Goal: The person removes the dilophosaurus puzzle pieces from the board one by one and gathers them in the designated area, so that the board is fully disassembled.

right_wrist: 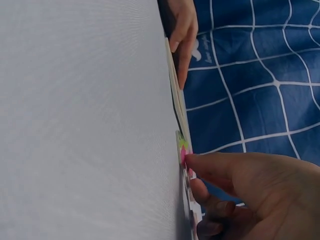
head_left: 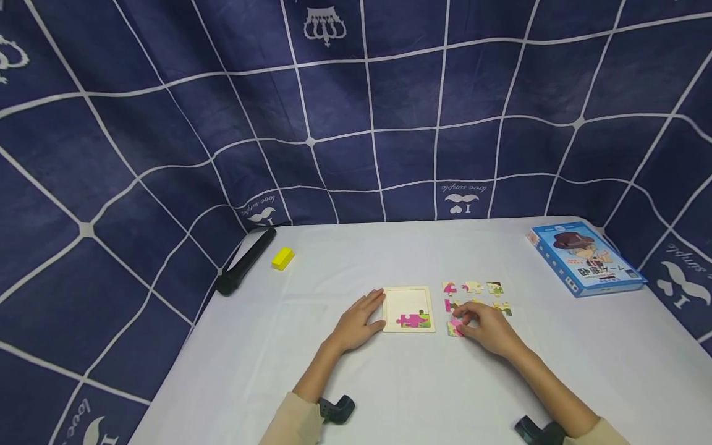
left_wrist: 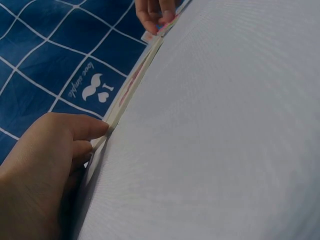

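Observation:
A square puzzle tray (head_left: 408,295) with a pale rim lies on the white table, with joined pink and green pieces (head_left: 413,320) in its lower right corner. My left hand (head_left: 358,322) rests at the tray's left edge, its fingers extended and its thumb touching the rim. To the right of the tray, my right hand (head_left: 489,327) has its thumb and fingertips on a pink and green puzzle piece (head_left: 453,328), pinching it low over the table. In the right wrist view the thumb meets the pink part of that piece (right_wrist: 183,150). Several loose puzzle pieces (head_left: 494,287) lie in rows beyond this hand, partly hidden by it.
A blue picture box (head_left: 586,258) lies at the table's right side. Toward the back left are a yellow block (head_left: 282,258) and a black stick-shaped object (head_left: 245,262). A dark blue checked cloth (head_left: 389,111) hangs behind the white table (head_left: 345,253).

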A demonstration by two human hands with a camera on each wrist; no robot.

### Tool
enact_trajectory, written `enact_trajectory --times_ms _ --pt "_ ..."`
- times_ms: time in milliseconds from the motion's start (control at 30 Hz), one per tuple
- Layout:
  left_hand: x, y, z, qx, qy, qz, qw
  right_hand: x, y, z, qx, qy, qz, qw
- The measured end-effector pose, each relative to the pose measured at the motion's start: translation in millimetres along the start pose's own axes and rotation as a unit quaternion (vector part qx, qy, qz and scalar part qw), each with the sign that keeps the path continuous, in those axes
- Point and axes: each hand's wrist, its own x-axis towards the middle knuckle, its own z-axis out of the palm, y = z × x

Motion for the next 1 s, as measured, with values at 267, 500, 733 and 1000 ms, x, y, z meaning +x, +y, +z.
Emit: enact_trajectory --times_ms 267,500,733,1000 --pt "1.1 0.2 0.3 0.004 -0.001 0.003 1.0 0.3 -4.3 2.4 -0.016 0.013 -0.008 0.9998" --pt "1.3 -0.9 1.0 0.008 -0.001 0.003 1.0 10.2 -20.4 18.8 0.04 0.015 -0.05 0.9978" --pt "1.0 -0.4 0.3 0.007 0.002 0.006 1.0 24.7 -35.1 39.3 0.058 -0.008 -0.072 0.9957" --pt "1.0 -0.1 0.2 0.008 0.003 0.005 0.9999 33.5 -38.9 49.7 0.023 -0.031 -0.06 0.9975"
